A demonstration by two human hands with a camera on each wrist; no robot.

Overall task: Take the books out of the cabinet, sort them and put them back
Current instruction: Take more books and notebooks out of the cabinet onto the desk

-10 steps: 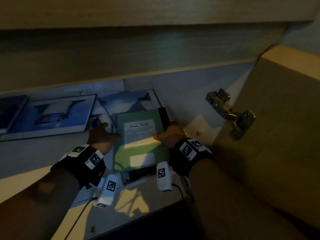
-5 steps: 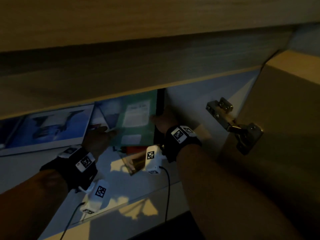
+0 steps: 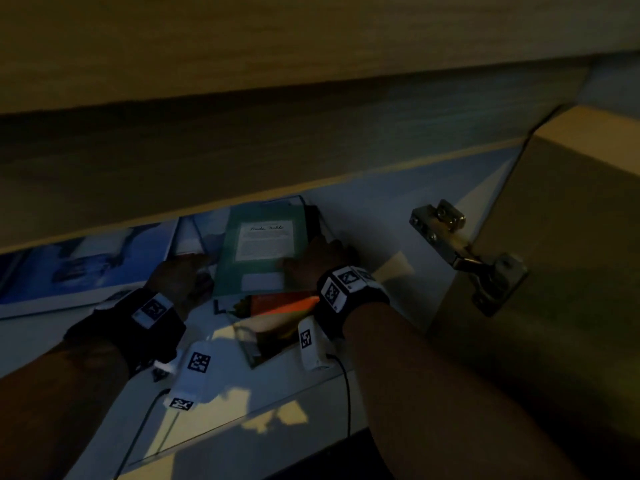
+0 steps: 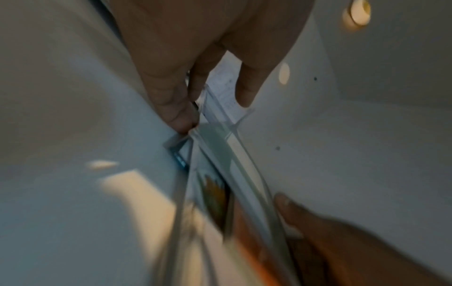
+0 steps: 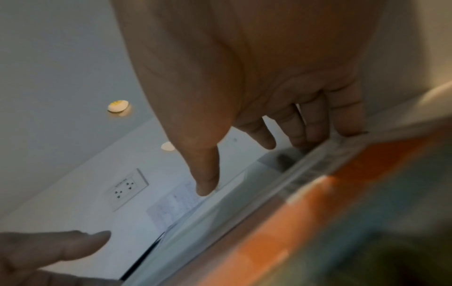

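Note:
A green book (image 3: 263,251) with a white label lies on top of a small stack on the white cabinet shelf (image 3: 374,237). An orange book (image 3: 287,301) shows under it at the near end. My left hand (image 3: 197,263) is at the stack's left side; in the left wrist view its straight fingers (image 4: 176,112) press the stack's edge and the thumb lies over the cover. My right hand (image 3: 311,254) rests on the green book's right edge. Its fingertips (image 5: 347,127) are straight on that edge, and the thumb is held off the book.
A large blue picture book (image 3: 86,268) lies flat on the shelf to the left. The open cabinet door (image 3: 561,289) stands at the right on a metal hinge (image 3: 464,258). A wooden panel (image 3: 277,150) overhangs the shelf. A wall socket (image 5: 128,188) sits on the back wall.
Both hands have slid the stack with the green book deeper into the cabinet, away from the shelf's front edge. More of the orange book now shows at the near end.

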